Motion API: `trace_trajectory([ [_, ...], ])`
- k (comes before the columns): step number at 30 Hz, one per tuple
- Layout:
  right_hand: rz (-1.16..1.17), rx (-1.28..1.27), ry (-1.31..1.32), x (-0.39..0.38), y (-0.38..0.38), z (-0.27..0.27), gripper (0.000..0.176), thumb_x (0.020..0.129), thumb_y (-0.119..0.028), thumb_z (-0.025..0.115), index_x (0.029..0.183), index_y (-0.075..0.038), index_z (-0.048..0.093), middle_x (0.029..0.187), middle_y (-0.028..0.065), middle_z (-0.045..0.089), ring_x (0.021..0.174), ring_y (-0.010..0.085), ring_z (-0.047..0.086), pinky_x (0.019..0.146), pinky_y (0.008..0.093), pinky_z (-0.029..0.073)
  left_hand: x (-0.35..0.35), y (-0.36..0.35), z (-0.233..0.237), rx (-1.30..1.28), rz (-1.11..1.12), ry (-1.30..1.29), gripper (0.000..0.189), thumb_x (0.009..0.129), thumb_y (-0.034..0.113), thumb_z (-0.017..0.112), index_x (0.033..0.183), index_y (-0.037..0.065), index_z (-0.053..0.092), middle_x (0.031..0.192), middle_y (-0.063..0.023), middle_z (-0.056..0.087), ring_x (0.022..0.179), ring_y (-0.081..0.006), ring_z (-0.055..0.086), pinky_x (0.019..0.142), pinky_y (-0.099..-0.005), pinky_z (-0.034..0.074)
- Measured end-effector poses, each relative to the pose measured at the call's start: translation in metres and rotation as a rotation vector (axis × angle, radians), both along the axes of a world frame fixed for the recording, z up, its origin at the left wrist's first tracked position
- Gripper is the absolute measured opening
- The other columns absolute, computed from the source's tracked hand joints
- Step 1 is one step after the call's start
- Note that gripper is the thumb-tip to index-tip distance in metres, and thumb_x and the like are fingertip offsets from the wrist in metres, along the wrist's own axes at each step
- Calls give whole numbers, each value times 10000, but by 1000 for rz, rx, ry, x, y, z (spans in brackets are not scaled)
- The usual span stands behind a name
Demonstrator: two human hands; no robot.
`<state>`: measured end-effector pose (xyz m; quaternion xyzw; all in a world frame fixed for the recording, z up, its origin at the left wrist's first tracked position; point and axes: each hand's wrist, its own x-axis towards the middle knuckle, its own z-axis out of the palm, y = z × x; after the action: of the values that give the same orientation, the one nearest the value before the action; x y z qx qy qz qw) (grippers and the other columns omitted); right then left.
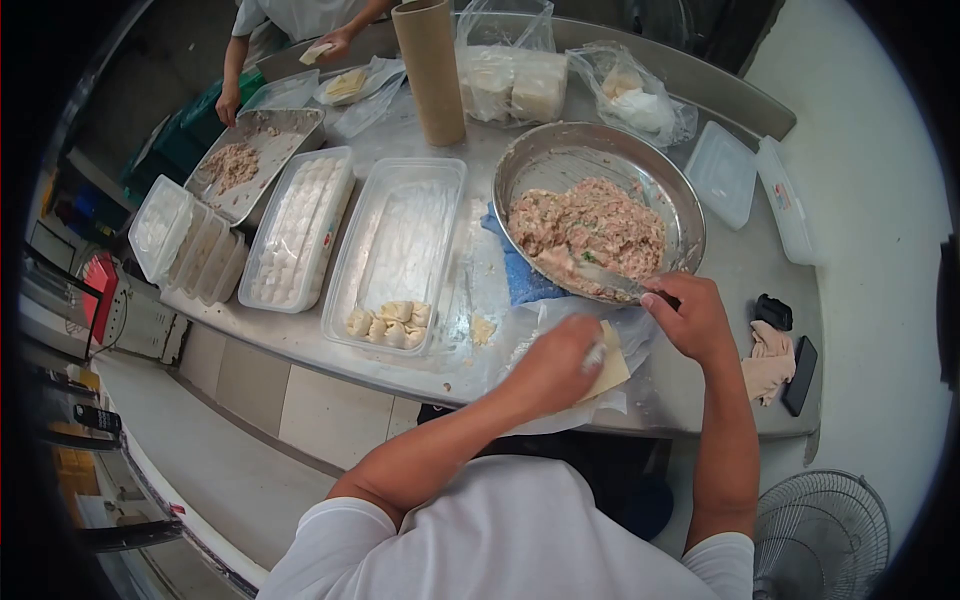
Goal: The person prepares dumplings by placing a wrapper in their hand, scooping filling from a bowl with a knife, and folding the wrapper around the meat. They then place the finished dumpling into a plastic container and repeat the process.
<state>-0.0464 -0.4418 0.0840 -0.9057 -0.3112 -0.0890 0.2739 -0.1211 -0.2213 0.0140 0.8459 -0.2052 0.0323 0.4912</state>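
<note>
The person is filling a wrapper. The left hand has its grip closed on a pale square wrapper, held at the near edge of the surface, over a crumpled plastic sheet. The right hand has its grip closed on the handle of a flat spreader. The spreader's blade lies in the minced filling, at the near rim of the steel bowl.

By the look of it, the step in hand is taking up a portion of filling. The next move calls for a small lift of mince on the blade, carried the short way down to the middle of the wrapper. It should be kept off the edges so the fold can seal.

A folded piece would then belong with the folded dumplings, which sit at the near end of the clear tray, just left of the bowl. A co-worker's hand works at the far end, well apart
</note>
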Motion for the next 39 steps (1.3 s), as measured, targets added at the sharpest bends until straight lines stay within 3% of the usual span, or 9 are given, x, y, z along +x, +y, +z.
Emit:
trace_trajectory([
  [3, -56, 190, 39, -15, -4, 0, 208, 857, -90, 708, 1039, 9, 726, 888, 163, 701, 780, 326, 681, 725, 383, 537, 6, 34, 1, -244, 69, 260, 148, 961, 161, 571, 1070, 64, 595, 1100, -125, 666, 1010, -308, 647, 867, -451, 517],
  [5, -151, 210, 6, -30, 0, 8, 192, 868, -33, 676, 1048, 23, 717, 865, 159, 666, 753, 310, 655, 710, 366, 522, 11, 50, -23, -1534, -90, 654, 231, 987, 190, 538, 1166, 57, 595, 1197, -112, 663, 1096, -284, 647, 975, -452, 512],
  [8, -157, 191, -32, -50, 8, 13, 221, 867, 2, 655, 1080, 11, 717, 902, 141, 641, 768, 299, 642, 706, 355, 514, 6, 59, 29, -1813, 110, 672, 298, 1013, 203, 531, 1253, 31, 572, 1188, -116, 662, 1112, -286, 655, 1037, -438, 506],
  [12, -81, 254, -89, -67, 27, 3, 244, 862, 24, 642, 1089, -15, 719, 935, 134, 618, 793, 286, 634, 697, 361, 513, 12, 62, 13, -1678, 222, 635, 428, 1037, 219, 498, 1377, -41, 500, 1341, -177, 601, 1249, -314, 590, 1139, -474, 428],
  [15, -79, 222, -76, -72, 36, -12, 260, 842, 27, 645, 1079, -40, 728, 936, 132, 608, 811, 291, 628, 689, 387, 513, 10, 64, 12, -1860, -40, 759, 407, 1045, 196, 485, 1376, -41, 493, 1320, -181, 604, 1252, -315, 582, 1141, -464, 429],
  [20, -71, -35, -64, -75, 32, 3, 279, 815, 12, 661, 1070, -69, 740, 890, 116, 583, 801, 305, 622, 679, 408, 518, 11, 67, -3, -1664, 248, 673, 372, 1043, 161, 456, 1346, -50, 508, 1286, -184, 606, 1218, -299, 596, 1115, -435, 459],
  [27, -15, -17, -53, -64, 52, -3, 265, 823, -11, 658, 1060, -95, 743, 860, 105, 568, 787, 297, 619, 669, 422, 515, 14, 68, 11, -1680, 249, 642, 376, 1044, 144, 442, 1346, -71, 507, 1297, -192, 597, 1191, -289, 603, 1080, -426, 487],
  [29, -34, -164, -144, -58, 46, 9, 228, 836, -26, 635, 1027, -99, 738, 854, 105, 568, 793, 297, 625, 672, 426, 519, 17, 71, 6, -1613, 464, 597, 380, 1055, 168, 441, 1351, -60, 512, 1297, -179, 601, 1184, -288, 606, 1066, -426, 492],
  [39, -69, -377, -153, -18, 11, 23, 158, 831, -39, 640, 961, -77, 724, 819, 91, 625, 732, 326, 645, 639, 442, 516, 11, 69, 4, -1610, 413, 583, 396, 1072, 243, 467, 1362, -18, 535, 1335, -123, 594, 1248, -247, 567, 1089, -401, 438],
])
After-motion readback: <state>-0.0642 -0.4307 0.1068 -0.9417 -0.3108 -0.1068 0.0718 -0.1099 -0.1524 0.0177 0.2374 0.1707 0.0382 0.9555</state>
